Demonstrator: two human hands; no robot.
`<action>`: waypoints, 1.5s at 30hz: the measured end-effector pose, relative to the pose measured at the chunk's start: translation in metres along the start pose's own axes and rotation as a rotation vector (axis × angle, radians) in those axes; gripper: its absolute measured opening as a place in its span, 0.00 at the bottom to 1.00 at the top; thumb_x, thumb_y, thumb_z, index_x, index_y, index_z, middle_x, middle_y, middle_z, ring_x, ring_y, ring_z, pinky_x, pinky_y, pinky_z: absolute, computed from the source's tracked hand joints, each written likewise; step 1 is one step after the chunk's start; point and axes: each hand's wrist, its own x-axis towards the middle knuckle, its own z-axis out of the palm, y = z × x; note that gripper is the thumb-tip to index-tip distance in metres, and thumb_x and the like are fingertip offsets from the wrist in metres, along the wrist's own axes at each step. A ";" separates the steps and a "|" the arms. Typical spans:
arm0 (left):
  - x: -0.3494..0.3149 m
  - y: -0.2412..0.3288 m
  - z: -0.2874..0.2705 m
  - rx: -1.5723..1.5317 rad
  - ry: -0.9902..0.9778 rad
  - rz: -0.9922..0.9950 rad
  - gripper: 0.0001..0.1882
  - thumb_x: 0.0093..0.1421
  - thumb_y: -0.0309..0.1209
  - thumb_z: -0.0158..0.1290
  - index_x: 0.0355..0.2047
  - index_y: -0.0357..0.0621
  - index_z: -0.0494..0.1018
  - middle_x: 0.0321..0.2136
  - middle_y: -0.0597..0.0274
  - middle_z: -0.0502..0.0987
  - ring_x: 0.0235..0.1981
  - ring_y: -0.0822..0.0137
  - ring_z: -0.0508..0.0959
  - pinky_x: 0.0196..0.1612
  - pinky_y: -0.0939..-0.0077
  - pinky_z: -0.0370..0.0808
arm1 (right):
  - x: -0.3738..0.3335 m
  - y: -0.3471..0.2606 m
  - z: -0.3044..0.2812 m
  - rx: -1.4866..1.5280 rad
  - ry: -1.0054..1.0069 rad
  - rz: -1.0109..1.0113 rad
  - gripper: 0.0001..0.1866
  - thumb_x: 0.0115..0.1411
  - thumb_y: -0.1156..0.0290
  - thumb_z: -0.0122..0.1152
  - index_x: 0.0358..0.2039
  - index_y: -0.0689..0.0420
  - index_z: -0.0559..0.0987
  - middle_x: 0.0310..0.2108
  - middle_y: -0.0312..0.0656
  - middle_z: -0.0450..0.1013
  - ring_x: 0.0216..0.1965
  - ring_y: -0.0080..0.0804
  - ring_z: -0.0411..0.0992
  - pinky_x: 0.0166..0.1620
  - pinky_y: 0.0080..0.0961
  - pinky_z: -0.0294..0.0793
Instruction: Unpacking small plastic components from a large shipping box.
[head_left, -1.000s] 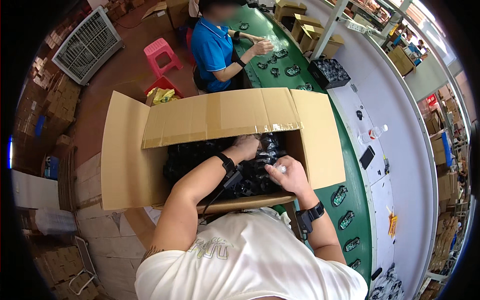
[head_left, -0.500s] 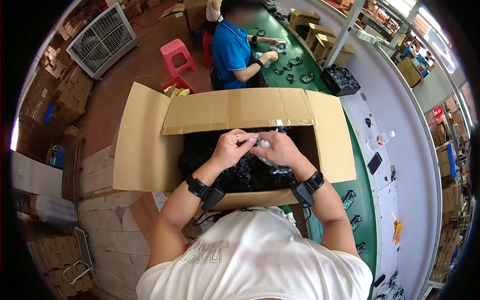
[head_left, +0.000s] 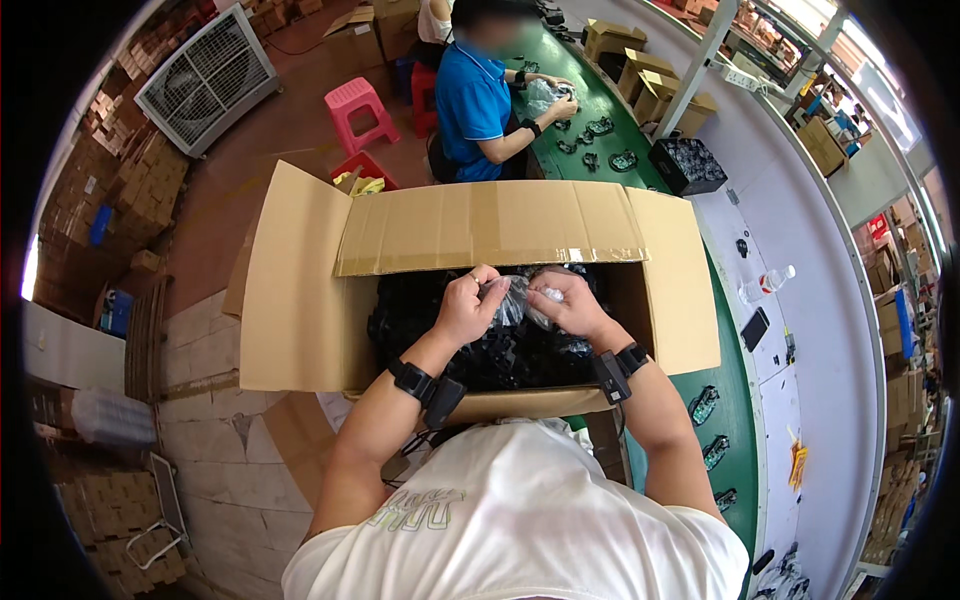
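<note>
Both hands up over the open cardboard box [head_left: 300,290], meeting at its middle on one small clear plastic bag [head_left: 522,300]. Left hand [head_left: 468,305] closed on the bag's left end, fingers curled round the film; right hand [head_left: 572,303] pinching the right end, thumb on top. Each grip tight on the bag, nothing else held. Bag raised just above the heap of dark, bagged parts [head_left: 480,345] filling the box, not touching it as far as can be told. Contents of the bag too small and glossy to make out.

Probably mid-step: one packet lifted out of the box and being worked at between the fingers, perhaps opened or checked. Next move likely calls for a steady two-handed pull or twist at the film, kept over the box so nothing drops outside.

Black wrist straps [head_left: 420,385] on both forearms. Box flaps spread wide, far flap folded back. Green desk [head_left: 735,400] to the right with a few small dark parts along its edge. Farther off, a seated person in a blue shirt [head_left: 475,100] handling similar parts; pink stool [head_left: 355,105] and a floor fan [head_left: 205,75] at far left.
</note>
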 end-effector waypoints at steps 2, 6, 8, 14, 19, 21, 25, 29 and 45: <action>0.000 0.000 0.002 -0.006 0.016 0.152 0.09 0.64 0.31 0.58 0.31 0.38 0.77 0.28 0.51 0.80 0.28 0.59 0.80 0.32 0.69 0.74 | 0.001 -0.011 0.003 0.058 0.034 -0.042 0.14 0.59 0.61 0.71 0.38 0.59 0.82 0.34 0.46 0.78 0.35 0.42 0.77 0.41 0.34 0.76; 0.005 0.001 0.000 0.104 0.043 0.182 0.09 0.60 0.31 0.60 0.27 0.38 0.78 0.28 0.51 0.80 0.31 0.52 0.80 0.36 0.62 0.75 | -0.003 -0.012 0.001 0.168 -0.102 0.032 0.16 0.59 0.60 0.71 0.40 0.59 0.82 0.32 0.46 0.77 0.34 0.41 0.76 0.40 0.33 0.75; 0.004 0.005 0.001 0.117 0.017 0.187 0.08 0.60 0.31 0.60 0.28 0.38 0.78 0.28 0.51 0.80 0.32 0.52 0.80 0.36 0.62 0.76 | -0.002 -0.013 0.002 0.163 -0.106 0.058 0.16 0.59 0.60 0.71 0.39 0.60 0.82 0.33 0.46 0.77 0.35 0.39 0.76 0.40 0.32 0.75; 0.005 0.001 -0.010 0.078 -0.109 0.171 0.11 0.57 0.33 0.63 0.31 0.37 0.78 0.29 0.48 0.81 0.32 0.53 0.82 0.37 0.64 0.77 | 0.001 -0.010 -0.001 -0.016 -0.008 0.003 0.12 0.61 0.64 0.68 0.35 0.60 0.84 0.35 0.47 0.79 0.37 0.38 0.78 0.41 0.31 0.76; 0.006 0.002 -0.019 0.161 -0.147 0.022 0.20 0.55 0.42 0.66 0.34 0.35 0.79 0.27 0.49 0.81 0.29 0.54 0.82 0.37 0.65 0.77 | 0.001 -0.010 -0.012 -0.048 0.071 0.185 0.11 0.63 0.65 0.64 0.35 0.62 0.84 0.30 0.49 0.81 0.32 0.39 0.79 0.39 0.32 0.77; 0.009 0.002 -0.020 0.191 -0.152 -0.001 0.21 0.55 0.43 0.66 0.39 0.36 0.80 0.31 0.48 0.83 0.34 0.53 0.83 0.41 0.64 0.78 | 0.001 -0.006 -0.013 -0.057 0.135 0.194 0.11 0.63 0.65 0.64 0.35 0.62 0.85 0.31 0.49 0.81 0.33 0.40 0.80 0.40 0.32 0.77; 0.009 -0.002 -0.023 0.152 -0.166 0.065 0.21 0.56 0.37 0.64 0.45 0.36 0.79 0.39 0.47 0.83 0.42 0.53 0.83 0.49 0.66 0.77 | 0.005 -0.003 -0.021 -0.143 0.170 0.162 0.11 0.62 0.66 0.64 0.37 0.60 0.85 0.34 0.50 0.82 0.36 0.44 0.81 0.42 0.33 0.78; 0.008 -0.002 -0.020 0.150 -0.153 0.016 0.17 0.61 0.30 0.60 0.49 0.36 0.79 0.44 0.50 0.83 0.46 0.59 0.82 0.53 0.69 0.75 | 0.001 0.000 -0.020 -0.121 0.194 0.082 0.10 0.62 0.67 0.65 0.37 0.60 0.86 0.34 0.49 0.82 0.36 0.43 0.81 0.42 0.32 0.78; -0.004 0.017 -0.017 0.435 0.085 0.203 0.11 0.62 0.33 0.59 0.42 0.45 0.84 0.46 0.52 0.83 0.46 0.52 0.82 0.50 0.65 0.78 | -0.007 -0.022 -0.016 -0.452 0.348 -0.124 0.07 0.58 0.64 0.68 0.35 0.50 0.87 0.35 0.50 0.79 0.38 0.50 0.78 0.42 0.39 0.79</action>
